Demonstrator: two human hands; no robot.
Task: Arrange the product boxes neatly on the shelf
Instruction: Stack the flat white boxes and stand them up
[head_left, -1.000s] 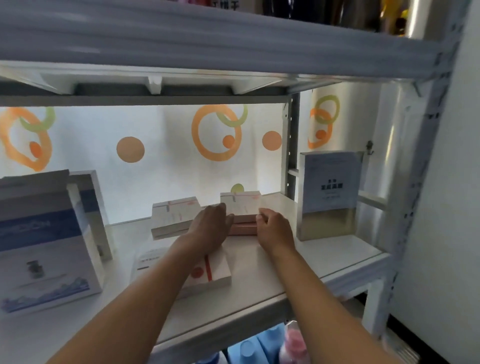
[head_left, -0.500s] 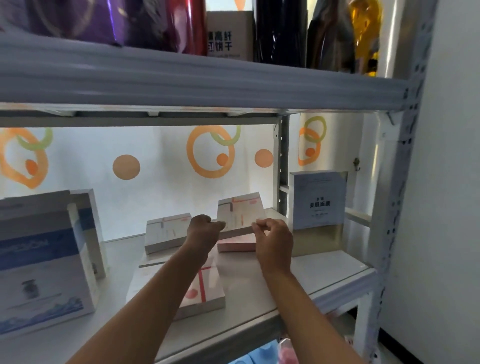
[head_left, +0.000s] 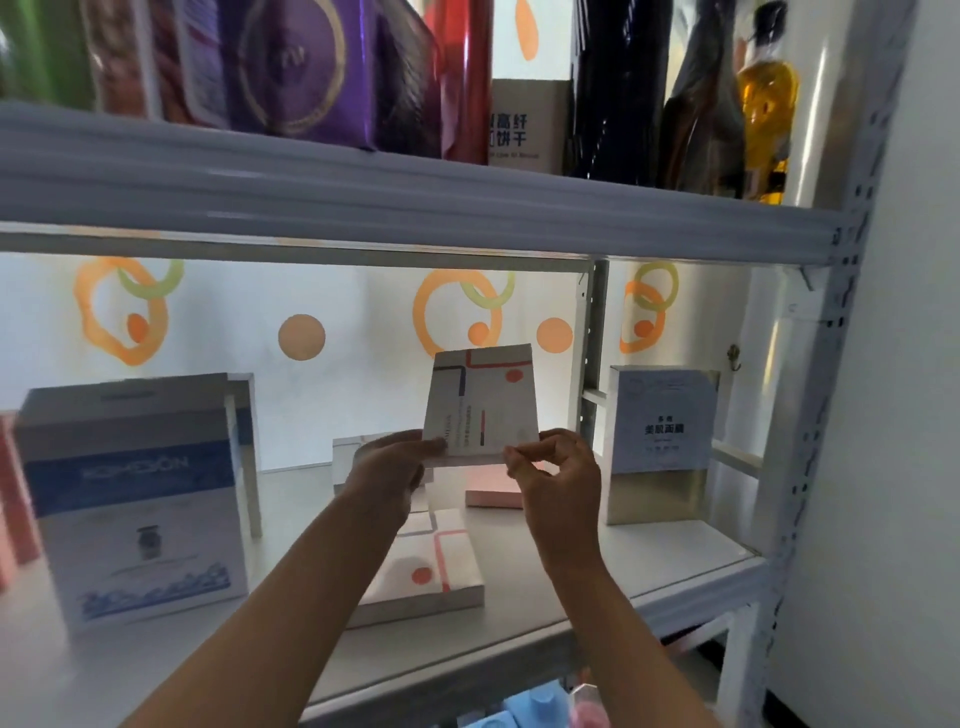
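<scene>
Two hands hold one flat box above a white metal shelf (head_left: 649, 566), a smooth painted board on perforated steel posts. Everything here is placed against the tall blue-and-white carton (head_left: 140, 499), the largest thing on the board, a matt cardboard box standing upright at its left end. Well to the right of it stands a pale box with a silvery lower band (head_left: 660, 447), glossy and upright. Between the two lies a thick flat box with an orange dot (head_left: 431, 566), and behind that a pink flat box (head_left: 493, 491) and a grey-white one (head_left: 358, 457), partly hidden. The lifted patterned box (head_left: 480, 405), thin smooth card with red and dark lines, is held tilted in the air above the pink one. The left hand (head_left: 387, 475) grips its lower left corner; the right hand (head_left: 558, 475) pinches its lower right edge with curled fingers (head_left: 519, 460). The step looks like standing this box upright; next it likely needs lowering onto a bare patch of the board, face outward, square with its neighbours.
</scene>
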